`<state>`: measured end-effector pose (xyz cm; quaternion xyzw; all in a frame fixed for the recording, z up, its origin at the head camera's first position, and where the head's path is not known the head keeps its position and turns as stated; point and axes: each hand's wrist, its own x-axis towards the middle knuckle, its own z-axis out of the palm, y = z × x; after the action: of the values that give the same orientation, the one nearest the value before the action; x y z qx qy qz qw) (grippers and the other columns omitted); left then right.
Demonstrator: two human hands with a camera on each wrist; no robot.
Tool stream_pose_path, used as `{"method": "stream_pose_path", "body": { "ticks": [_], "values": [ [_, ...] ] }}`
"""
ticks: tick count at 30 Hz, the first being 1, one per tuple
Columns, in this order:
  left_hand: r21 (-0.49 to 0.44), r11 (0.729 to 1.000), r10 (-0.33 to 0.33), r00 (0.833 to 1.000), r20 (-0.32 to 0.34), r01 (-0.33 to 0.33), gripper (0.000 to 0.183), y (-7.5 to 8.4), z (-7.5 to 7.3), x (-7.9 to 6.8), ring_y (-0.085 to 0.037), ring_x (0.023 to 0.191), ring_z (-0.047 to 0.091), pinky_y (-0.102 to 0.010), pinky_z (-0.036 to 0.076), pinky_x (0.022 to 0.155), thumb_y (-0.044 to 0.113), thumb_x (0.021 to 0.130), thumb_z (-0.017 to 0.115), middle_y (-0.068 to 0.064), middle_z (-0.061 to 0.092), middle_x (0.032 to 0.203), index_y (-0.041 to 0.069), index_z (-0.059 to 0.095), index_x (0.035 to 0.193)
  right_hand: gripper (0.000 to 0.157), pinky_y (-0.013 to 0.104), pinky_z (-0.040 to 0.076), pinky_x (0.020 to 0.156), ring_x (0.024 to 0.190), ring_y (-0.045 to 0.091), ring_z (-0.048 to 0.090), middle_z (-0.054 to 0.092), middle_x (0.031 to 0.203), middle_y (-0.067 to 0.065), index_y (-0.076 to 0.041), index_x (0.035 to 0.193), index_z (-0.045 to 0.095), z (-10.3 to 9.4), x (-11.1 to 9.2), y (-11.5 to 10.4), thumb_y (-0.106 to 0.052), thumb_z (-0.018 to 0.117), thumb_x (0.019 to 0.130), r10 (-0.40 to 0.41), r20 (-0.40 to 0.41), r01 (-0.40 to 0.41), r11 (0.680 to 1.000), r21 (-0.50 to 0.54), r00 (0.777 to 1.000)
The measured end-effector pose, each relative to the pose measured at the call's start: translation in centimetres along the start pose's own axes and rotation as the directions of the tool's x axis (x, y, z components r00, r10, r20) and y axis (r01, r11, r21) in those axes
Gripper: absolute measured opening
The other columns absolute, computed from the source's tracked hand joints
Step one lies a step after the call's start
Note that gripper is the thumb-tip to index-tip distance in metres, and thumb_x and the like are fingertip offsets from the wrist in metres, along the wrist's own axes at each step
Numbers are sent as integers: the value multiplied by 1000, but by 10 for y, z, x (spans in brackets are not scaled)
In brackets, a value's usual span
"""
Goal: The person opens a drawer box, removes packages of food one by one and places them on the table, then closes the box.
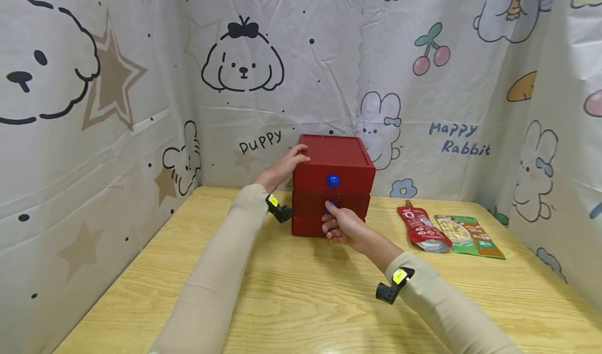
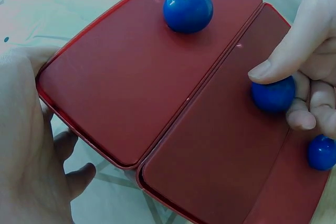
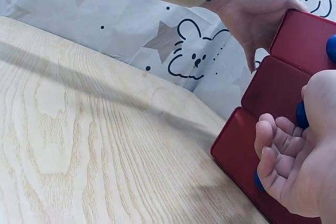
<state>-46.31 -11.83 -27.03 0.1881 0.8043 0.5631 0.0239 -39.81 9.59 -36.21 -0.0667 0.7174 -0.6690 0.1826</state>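
A red three-drawer box [image 1: 336, 151] stands toward the back of the table, each drawer front bearing a round blue knob. My left hand [image 1: 285, 166] rests on the box's upper left edge, fingers over the top. With thumb and curled fingers, my right hand [image 1: 350, 227] pinches the middle blue knob [image 2: 273, 96]. The middle drawer [image 2: 210, 124] looks flush with the others. Above it, the top knob [image 1: 333, 180] is untouched. The bottom knob [image 2: 321, 153] lies just below my right fingers, partly hidden by them in the head view.
To the right on the wooden table [image 1: 301, 296] lie a red spouted pouch [image 1: 420, 226] and a flat green and brown packet [image 1: 472, 237], side by side. Printed curtains [image 1: 282, 108] close off the back and both sides.
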Motion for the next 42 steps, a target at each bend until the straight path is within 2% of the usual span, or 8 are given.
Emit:
{"method": "stream_pose_path", "body": {
  "ticks": [4,8,14,21,26,29,36,42],
  "values": [
    [-17,1000,-2,1000,-12,2,56,0,1,1,-27,153,17,-46,17,122,29,107,46,-9,18,169,15,33,159,51,23,48,55,55,8,57,60,72,2,0,110,56,-1,-1,3,-51,45,109,0,2,0,999,-38,1000],
    [-48,999,-14,1000,-13,14,55,-1,3,3,-26,152,19,-46,17,122,28,107,46,-8,18,168,15,33,159,49,23,42,53,56,10,52,57,71,2,5,118,55,-3,-2,13,-43,51,109,-9,-10,7,985,-170,1000],
    [-40,999,-1,1000,-11,1,54,-1,2,3,-28,152,19,-47,17,122,28,107,45,-8,18,168,15,34,158,46,20,30,41,45,8,42,54,60,1,-3,79,56,-7,-6,25,-38,54,108,-13,-75,-10,958,-287,997],
    [102,995,-14,1000,-22,16,54,7,2,4,-29,148,28,-46,23,120,27,108,44,-10,27,166,12,36,159,46,20,31,42,46,8,49,65,63,6,-8,77,50,-7,-6,35,-43,55,107,47,-68,-64,958,-281,997],
    [291,957,41,998,-50,-25,56,19,7,6,-30,138,40,-44,31,116,29,102,48,-13,41,158,8,46,155,49,17,37,42,46,6,51,67,65,6,-1,85,58,-3,-2,39,-45,53,107,63,-35,-69,973,-220,997],
    [384,923,57,996,-71,-25,59,23,11,6,-31,140,39,-46,32,115,34,100,51,-14,38,160,11,49,155,51,16,39,42,47,5,50,66,66,4,6,100,60,-2,1,40,-43,49,109,75,-32,-79,985,-154,997],
    [461,887,59,994,-89,-11,62,21,14,3,-35,155,16,-63,16,119,44,101,50,-12,11,172,21,46,158,46,15,40,43,49,2,51,64,66,2,8,110,59,-1,5,43,-36,45,112,86,-72,-90,995,-42,994],
    [543,840,74,993,-96,-10,58,18,11,3,-29,155,19,-79,4,111,49,103,47,0,17,172,26,49,157,44,15,41,44,49,2,52,64,66,2,7,110,58,0,6,43,-34,45,112,88,-53,-90,995,-31,995]
  ]
}}
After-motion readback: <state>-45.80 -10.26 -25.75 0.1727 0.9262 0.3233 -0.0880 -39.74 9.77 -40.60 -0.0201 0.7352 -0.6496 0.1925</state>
